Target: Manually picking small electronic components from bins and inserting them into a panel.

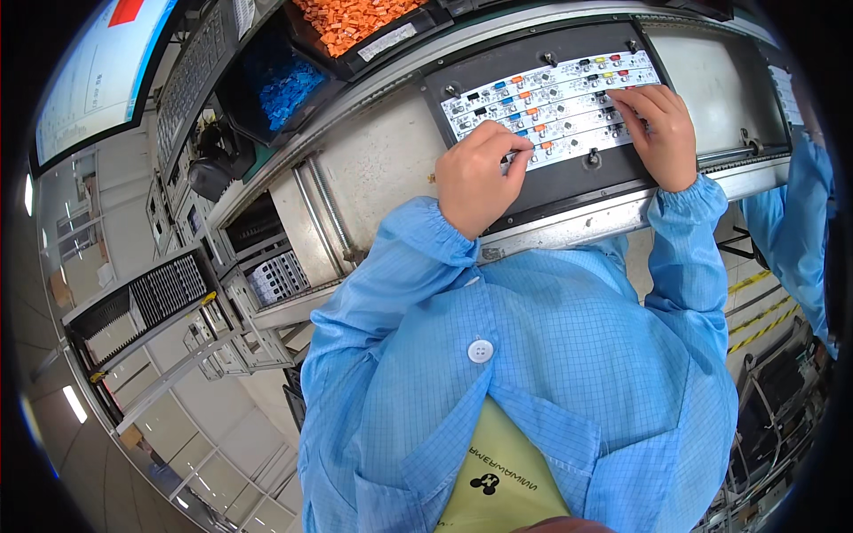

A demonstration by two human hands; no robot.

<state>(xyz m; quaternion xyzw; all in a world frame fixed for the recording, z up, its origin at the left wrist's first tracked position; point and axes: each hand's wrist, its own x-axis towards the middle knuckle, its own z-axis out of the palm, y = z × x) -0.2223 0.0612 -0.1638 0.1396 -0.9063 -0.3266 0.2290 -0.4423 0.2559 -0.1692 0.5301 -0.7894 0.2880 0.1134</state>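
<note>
Both hands [482,173] [666,133] palm-down over circuit boards [569,113]

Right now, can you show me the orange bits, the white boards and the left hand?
Orange bits [355,25]: head view, middle of the heap.
White boards [567,114]: head view, flat face of one near the middle.
Left hand [480,171]: head view, its back.

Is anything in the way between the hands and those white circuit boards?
Nothing visible is. The left hand is at the lower left of the white circuit boards, the right hand at their right; the dark tray only surrounds them.
</note>
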